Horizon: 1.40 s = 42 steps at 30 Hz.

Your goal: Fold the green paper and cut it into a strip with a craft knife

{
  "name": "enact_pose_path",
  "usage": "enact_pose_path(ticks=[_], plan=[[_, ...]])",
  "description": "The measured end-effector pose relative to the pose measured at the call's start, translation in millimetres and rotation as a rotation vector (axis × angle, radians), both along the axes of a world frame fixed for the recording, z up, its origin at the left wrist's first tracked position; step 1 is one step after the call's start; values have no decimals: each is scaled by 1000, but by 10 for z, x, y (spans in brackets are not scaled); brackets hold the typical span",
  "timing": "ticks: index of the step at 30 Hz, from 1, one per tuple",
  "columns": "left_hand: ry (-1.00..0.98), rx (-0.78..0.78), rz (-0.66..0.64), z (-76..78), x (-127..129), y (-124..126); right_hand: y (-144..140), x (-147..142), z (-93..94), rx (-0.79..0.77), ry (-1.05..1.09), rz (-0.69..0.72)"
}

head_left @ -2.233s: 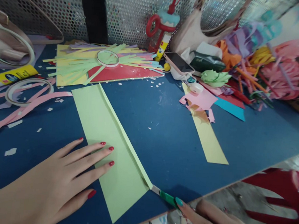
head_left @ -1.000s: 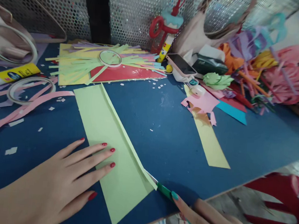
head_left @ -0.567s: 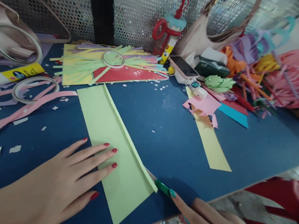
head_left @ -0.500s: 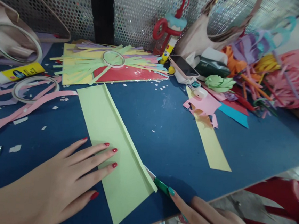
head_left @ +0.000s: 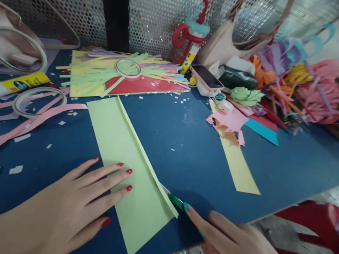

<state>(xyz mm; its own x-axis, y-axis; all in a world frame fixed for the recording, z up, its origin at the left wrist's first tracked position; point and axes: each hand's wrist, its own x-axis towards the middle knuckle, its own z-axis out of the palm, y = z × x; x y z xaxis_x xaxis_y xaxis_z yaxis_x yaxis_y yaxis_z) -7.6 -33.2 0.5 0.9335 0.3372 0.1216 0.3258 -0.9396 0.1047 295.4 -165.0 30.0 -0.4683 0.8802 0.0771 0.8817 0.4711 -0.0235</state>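
- So the pale green paper sheet (head_left: 138, 215) lay on the blue counter (head_left: 184, 160), running at a slant, with a narrow folded flap (head_left: 143, 150) standing up a bit along its right edge.
- Left hand (head_left: 83, 194): palm down with the fingers spread wide, fingertips flat on the sheet and nothing gripped.
- Right hand (head_left: 231, 239): just right of the sheet's near end, curled around a green-handled knife (head_left: 176, 201), index finger stretched along the handle. The rest of the grip was hidden.
- The knife's blade sat right at the sheet's flap, partly covered by it.
- Left of the sheet: a yellow glue stick (head_left: 20, 83), plus a tape roll (head_left: 17, 109) on some pink paper strips (head_left: 11, 135), one reaching the sheet's far corner.
- Just beyond the sheet: a pile of fringed paper strips (head_left: 87, 76) with another roll (head_left: 128, 76) on top.
- Well off to the sheet's right: a yellow paper strip (head_left: 244, 175), with a phone (head_left: 208, 77) farther back.
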Motion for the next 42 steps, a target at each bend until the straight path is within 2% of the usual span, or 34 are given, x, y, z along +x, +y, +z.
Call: enact_pose_path(ticks=[6,19,32,38,42], plan=[[69,72,-58,-13,-24,24,37,14,16,41,5,-3],[50,69,-46,3,-10,32,146,-28,7,-17,44,-38],[-7,-32,21,-2,-1,-3,318,-81,-4,-36,46,-26],[66,12,-13,2,-19,-3,369,-76,3,-68,36,-36],[16,15,-25,-10,-17,5,417,-88,5,-55,36,-14]])
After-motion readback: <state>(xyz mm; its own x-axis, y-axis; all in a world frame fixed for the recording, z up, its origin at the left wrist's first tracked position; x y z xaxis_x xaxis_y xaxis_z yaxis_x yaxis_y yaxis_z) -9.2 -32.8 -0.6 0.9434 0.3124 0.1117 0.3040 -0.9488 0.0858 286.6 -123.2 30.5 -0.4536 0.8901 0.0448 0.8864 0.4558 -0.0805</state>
